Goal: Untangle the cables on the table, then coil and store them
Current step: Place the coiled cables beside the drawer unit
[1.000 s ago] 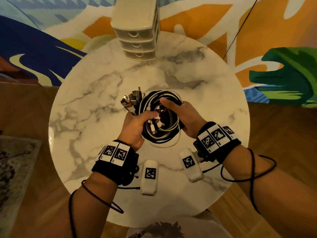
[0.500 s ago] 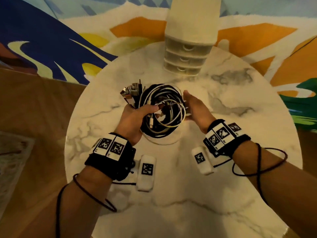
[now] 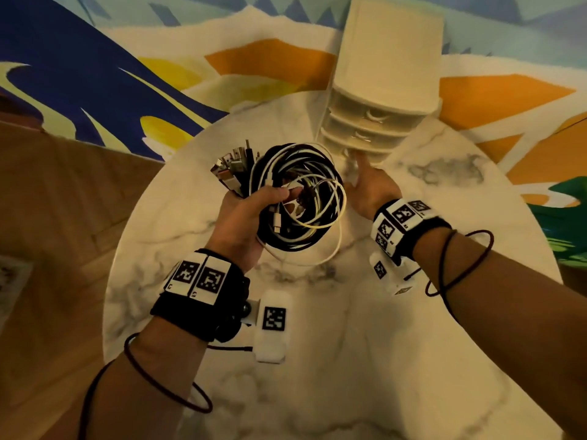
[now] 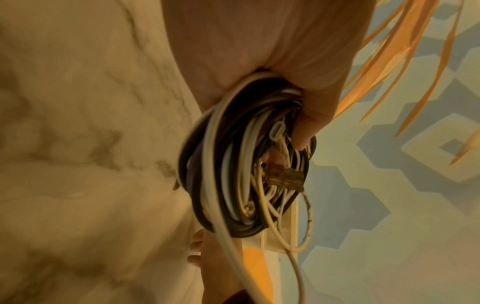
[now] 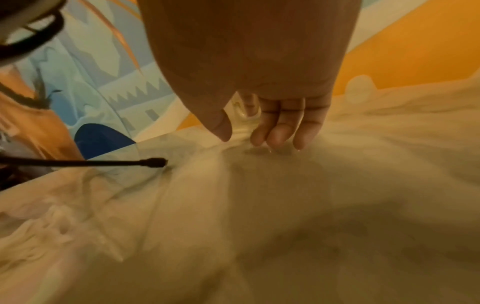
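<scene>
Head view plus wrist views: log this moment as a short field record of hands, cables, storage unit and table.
left hand: grips the cable bundle, held above the table
cable bundle: black and white cables coiled together; connector ends stick out at its far left
right hand: holds nothing, fingers extended toward the bottom drawer
drawer unit: cream, stacked drawers, at the table's far edge, all appear closed
contact with drawer: cannot tell
table: round, white marble

Right hand [image 3: 370,185] fingertips behind drawer unit [image 3: 381,100]
</scene>
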The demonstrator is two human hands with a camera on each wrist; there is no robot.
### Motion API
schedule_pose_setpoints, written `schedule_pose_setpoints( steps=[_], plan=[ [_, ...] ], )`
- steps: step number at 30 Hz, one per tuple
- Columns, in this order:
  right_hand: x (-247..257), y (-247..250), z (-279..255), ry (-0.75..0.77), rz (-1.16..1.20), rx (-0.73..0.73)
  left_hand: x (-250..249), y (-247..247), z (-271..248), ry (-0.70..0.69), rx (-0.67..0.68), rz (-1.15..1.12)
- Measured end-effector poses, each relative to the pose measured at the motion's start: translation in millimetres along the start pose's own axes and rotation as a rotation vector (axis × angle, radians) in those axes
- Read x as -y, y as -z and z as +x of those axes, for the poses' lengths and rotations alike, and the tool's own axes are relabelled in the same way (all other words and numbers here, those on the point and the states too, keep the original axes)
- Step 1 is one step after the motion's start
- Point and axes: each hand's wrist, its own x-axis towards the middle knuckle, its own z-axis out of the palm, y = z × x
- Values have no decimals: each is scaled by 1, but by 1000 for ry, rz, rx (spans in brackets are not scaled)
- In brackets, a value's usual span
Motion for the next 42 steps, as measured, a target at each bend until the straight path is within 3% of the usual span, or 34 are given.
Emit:
schedule_pose_setpoints(
  steps=[6,15,22,24,28,30,36,42],
  plan=[
    [2,-15,-51,87,-73,-43,0,-9,8,6,-32,9],
    [3,-43,-137,104,-58,74,5,-46,18,59,-85,-11],
    [-1,-40,-154,114,8,64,21,-71,19,181,-25,-32],
    [-4,-36,-157,88,267,41,21,-76,18,202,39,-56],
    [4,-15,-155,-240,1417,183,21,-79,15,232,139,-104],
    [9,-6,-148,-273,1705,230,21,-81,12,236,147,-108],
    [13,-6,-139,-311,1730,62,12,-87,4,187,164,-148],
    [21,0,-133,-151,1985,57,7,-92,-24,150,246,-162]
  ],
)
